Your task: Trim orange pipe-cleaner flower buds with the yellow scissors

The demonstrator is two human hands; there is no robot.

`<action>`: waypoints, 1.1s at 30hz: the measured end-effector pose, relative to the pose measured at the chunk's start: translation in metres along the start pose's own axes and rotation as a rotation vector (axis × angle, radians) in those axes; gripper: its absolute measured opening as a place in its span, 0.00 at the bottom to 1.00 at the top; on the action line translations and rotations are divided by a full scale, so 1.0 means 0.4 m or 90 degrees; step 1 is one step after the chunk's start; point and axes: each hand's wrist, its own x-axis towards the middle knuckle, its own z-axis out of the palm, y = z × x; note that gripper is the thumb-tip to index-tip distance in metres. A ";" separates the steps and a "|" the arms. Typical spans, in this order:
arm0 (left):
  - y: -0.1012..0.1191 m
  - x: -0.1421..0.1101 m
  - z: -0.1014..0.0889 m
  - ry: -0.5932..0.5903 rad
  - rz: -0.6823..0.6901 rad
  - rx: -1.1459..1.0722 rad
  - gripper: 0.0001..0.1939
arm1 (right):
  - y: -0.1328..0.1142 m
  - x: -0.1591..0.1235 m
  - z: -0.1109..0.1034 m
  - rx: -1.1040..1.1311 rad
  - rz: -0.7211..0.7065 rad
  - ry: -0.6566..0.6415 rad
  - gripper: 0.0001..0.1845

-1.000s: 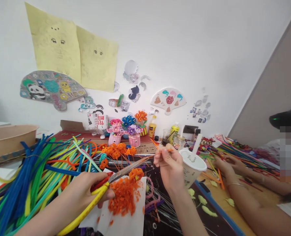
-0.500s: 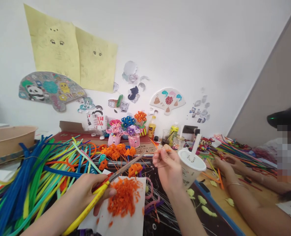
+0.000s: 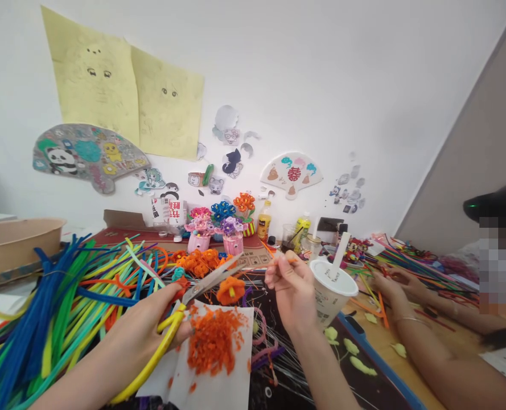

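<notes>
My left hand (image 3: 167, 319) is closed around scissors (image 3: 210, 280) with a yellow-and-red handle, their blades slanting up to the right. Under the blades, a white paper sheet (image 3: 235, 393) bears a heap of orange fuzz clippings (image 3: 214, 344). My right hand (image 3: 293, 285) is raised beside a white lidded cup (image 3: 333, 285), its fingertips pinching a thin orange pipe cleaner (image 3: 292, 261). Between the hands sits an orange pipe-cleaner flower (image 3: 230, 290) with a yellow centre. Behind it lie several more orange flowers (image 3: 199, 263).
Loose coloured pipe cleaners (image 3: 65, 307) are piled at the left, by a round tan container (image 3: 17, 242). Pink flower pots (image 3: 198, 242) and bottles (image 3: 264, 222) line the back. Another person's hands (image 3: 389, 290) work at the right, near pale yellow pieces (image 3: 352, 346).
The scissors have turned in my left hand: the handles have spread and the blades have shifted slightly up and left. The orange flower now shows its yellow centre. My right hand has hardly moved.
</notes>
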 end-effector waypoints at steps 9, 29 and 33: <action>-0.019 0.011 -0.006 -0.016 0.009 0.107 0.16 | -0.005 -0.004 0.005 -0.004 0.012 -0.029 0.14; -0.016 0.007 0.000 -0.136 0.021 0.082 0.10 | -0.003 -0.003 0.001 -0.011 -0.010 -0.039 0.13; -0.013 0.010 0.003 -0.163 0.014 0.022 0.14 | -0.003 -0.002 0.000 -0.005 -0.013 -0.033 0.13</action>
